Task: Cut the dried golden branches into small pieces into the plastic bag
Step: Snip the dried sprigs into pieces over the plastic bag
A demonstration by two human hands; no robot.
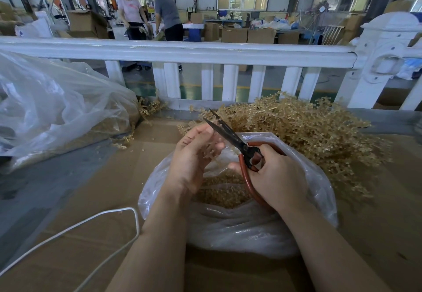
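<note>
1. The right hand curls its fingers through the red-brown handles of the scissors, blades parted and pointing up and left.
2. The left hand holds a pale golden sprig in bent fingers beside the blades, above the open plastic bag.
3. Cut pieces lie inside the bag, which sits on the cardboard-covered desk.
4. A heap of dried golden branches lies just behind the bag, right of the scissors.
5. A larger clear bag lies at far left; a white fence runs behind.
</note>
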